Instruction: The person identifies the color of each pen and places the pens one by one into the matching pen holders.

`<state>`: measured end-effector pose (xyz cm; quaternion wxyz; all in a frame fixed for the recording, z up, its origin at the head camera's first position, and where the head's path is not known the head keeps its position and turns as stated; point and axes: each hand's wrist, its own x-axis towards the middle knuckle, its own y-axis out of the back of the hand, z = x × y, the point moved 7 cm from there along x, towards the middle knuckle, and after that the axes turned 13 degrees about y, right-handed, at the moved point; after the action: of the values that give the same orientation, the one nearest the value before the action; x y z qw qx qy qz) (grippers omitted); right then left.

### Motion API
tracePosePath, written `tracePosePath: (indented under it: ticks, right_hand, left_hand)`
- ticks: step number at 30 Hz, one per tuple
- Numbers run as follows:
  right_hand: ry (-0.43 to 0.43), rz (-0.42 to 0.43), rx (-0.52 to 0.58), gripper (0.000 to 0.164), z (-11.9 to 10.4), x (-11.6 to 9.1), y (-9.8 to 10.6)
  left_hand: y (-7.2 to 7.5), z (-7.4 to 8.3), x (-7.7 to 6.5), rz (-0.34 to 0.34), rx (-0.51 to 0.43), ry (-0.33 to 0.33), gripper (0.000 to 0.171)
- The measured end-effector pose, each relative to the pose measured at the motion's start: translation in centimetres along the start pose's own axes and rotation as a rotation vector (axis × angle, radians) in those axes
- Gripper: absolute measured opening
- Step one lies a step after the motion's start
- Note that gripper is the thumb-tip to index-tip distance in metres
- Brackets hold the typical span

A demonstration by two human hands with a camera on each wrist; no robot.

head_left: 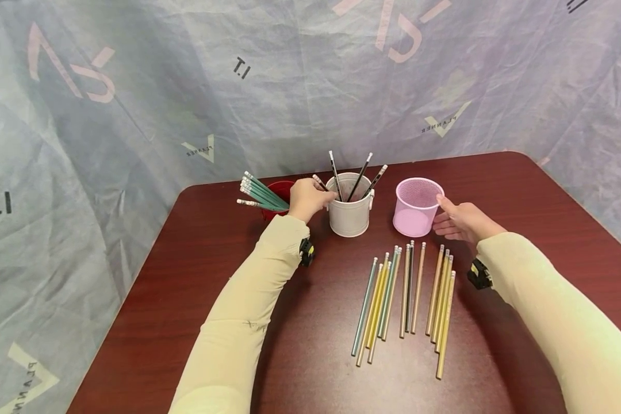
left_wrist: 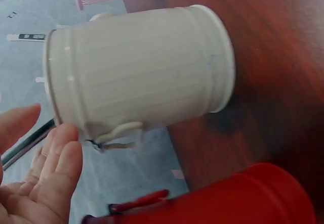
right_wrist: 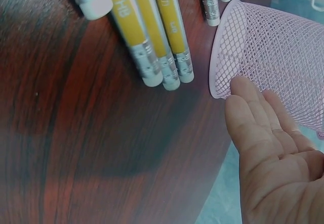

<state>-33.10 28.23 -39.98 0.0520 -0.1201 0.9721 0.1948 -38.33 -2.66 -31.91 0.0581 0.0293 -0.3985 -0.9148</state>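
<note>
My left hand (head_left: 307, 199) is at the left side of a white bucket (head_left: 348, 221), its fingertips right at the rim. Several black pencils (head_left: 361, 177) stand slanted in that bucket. From the left wrist view, the thumb and the extended fingers (left_wrist: 67, 158) are spread apart, and one dark pencil (left_wrist: 28, 142) shows behind them. My right hand (head_left: 464, 221) is beside a pink mesh cup (head_left: 413, 221), with straight fingers (right_wrist: 248, 115) along its side and the thumb close to the rim. The cup stands upright on the table.
A red bucket (head_left: 274, 215) with several green pencils (head_left: 263, 192) leaning out is partly hidden behind my left hand. Loose yellow pencils (head_left: 444, 310), green pencils (head_left: 364, 307) and a black pencil (head_left: 411, 287) lie on the dark red table (head_left: 321, 356). A printed grey cloth (head_left: 290, 103) hangs behind.
</note>
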Motion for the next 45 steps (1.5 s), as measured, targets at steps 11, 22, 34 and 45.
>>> tracePosePath:
  ticks: [11, 22, 34, 45]
  right_hand:
    - [-0.008, -0.016, 0.005, 0.088, 0.2, 0.2, 0.0]
    - [-0.001, -0.010, 0.018, 0.089, 0.0, 0.2, -0.4]
    - [-0.009, -0.005, 0.032, 0.089, 0.0, 0.1, -0.3]
    - [-0.005, -0.009, 0.028, 0.090, 0.2, 0.0, -0.3]
  left_hand:
    - [-2.6, -3.2, -1.5, -0.261, -0.069, 0.078, 0.024]
    - [-9.1, -0.6, -10.1, -0.573, 0.478, -0.267, 0.021]
    - [-12.4, -0.9, -12.6, -0.616, 0.640, -0.296, 0.030]
    - [-13.2, -1.7, -12.8, -0.706, 0.581, -0.214, 0.034]
